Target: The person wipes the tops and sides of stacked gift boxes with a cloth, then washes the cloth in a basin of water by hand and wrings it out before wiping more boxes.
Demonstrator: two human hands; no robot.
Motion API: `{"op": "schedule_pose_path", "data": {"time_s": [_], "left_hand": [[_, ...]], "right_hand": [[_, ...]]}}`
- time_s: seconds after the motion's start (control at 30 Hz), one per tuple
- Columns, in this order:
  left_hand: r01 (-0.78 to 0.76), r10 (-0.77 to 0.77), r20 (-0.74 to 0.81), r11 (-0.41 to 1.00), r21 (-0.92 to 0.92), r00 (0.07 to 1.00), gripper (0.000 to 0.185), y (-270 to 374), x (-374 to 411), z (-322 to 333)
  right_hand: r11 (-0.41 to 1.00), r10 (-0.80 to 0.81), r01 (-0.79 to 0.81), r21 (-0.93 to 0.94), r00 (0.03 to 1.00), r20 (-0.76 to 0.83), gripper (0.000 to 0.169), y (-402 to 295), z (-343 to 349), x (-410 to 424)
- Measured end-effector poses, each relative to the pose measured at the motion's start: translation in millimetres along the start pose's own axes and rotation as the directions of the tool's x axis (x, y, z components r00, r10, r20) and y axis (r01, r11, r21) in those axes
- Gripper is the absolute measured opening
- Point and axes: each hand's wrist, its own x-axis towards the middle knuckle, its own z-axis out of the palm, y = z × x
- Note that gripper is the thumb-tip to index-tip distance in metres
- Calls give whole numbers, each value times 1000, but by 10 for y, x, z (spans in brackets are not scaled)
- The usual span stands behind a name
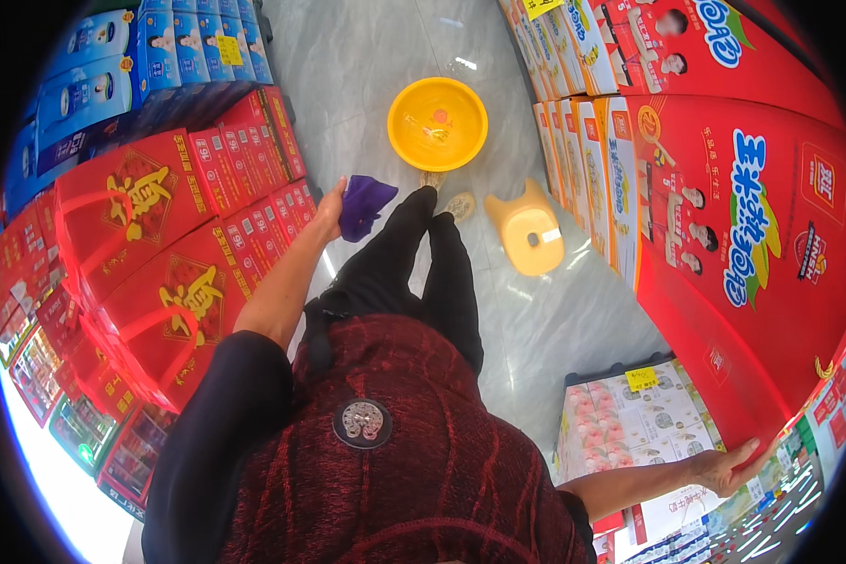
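A folded purple cloth (pixel 364 208) hangs from my left hand (pixel 332 209), beside the stacked red gift boxes. My right hand (pixel 730 469) reaches out at the lower right and touches the lower edge of a large red carton (pixel 768 296) with its fingers; it carries no separate object. On the floor just ahead of my feet sits a round yellow plastic basin (pixel 438 124), with something shiny, perhaps water, and a printed pattern at its bottom. A pale yellow plastic stool (pixel 529 233) with a small slot in its seat stands to the right of my feet.
Red gift boxes with handles (pixel 141 194) and blue cartons (pixel 166 56) are stacked at the left. White and orange boxes (pixel 617 176) line the right side. A low stack of floral cartons (pixel 631 423) stands lower right. Grey tiled floor (pixel 338 77) runs between the stacks.
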Motion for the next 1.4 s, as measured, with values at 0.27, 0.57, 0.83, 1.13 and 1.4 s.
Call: {"op": "schedule_pose_path", "data": {"time_s": [0.27, 0.57, 0.83, 1.13, 1.4], "left_hand": [[-84, 94, -158, 994, 72, 983, 45, -3, -53, 67], [-132, 153, -197, 984, 116, 968, 31, 125, 257, 84], [2, -1, -13, 990, 141, 1000, 32, 651, 702, -116], [91, -55, 179, 975, -201, 982, 51, 1638, 1558, -193], [23, -10, 54, 969, -247, 998, 45, 2121, 2479, -191]], "right_hand": [[890, -456, 452, -63, 883, -112, 38, -575, 459, -225], [944, -99, -271, 186, 304, 948, 60, -1325, 1811, -1986], [948, -27, -312, -62, -273, 962, 59, -1287, 3333, -3186], [390, 379, -657, -645, -524, 763, 52, -1481, 4412, -3865], [-7, 355, -735, -678, -636, 685, 64, -1420, 5505, -5135]]}}
